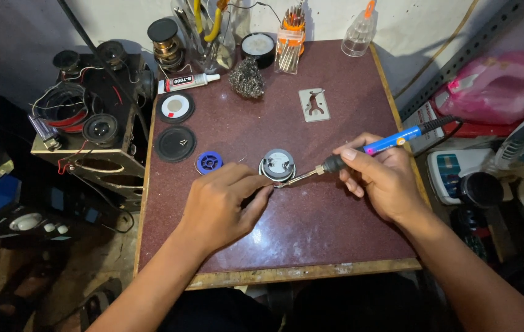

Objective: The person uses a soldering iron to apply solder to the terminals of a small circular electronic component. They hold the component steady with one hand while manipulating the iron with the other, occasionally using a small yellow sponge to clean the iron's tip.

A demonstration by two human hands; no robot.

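- Head view: I see my right hand (385, 181) with its grip closed around a blue soldering iron (373, 147).
- The iron's metal tip pokes out from that grip toward a small round speaker part (278, 165) and touches its near edge.
- My left hand (222, 206) has its grip pinched shut; I think it holds a thin wire, but it is too small to tell.
- That pinch sits just beside the speaker part, on the dark red counter (311, 227).
- A blue spool (209, 162) lies just past my left grip.
- Two black discs (175, 126) lie farther out.
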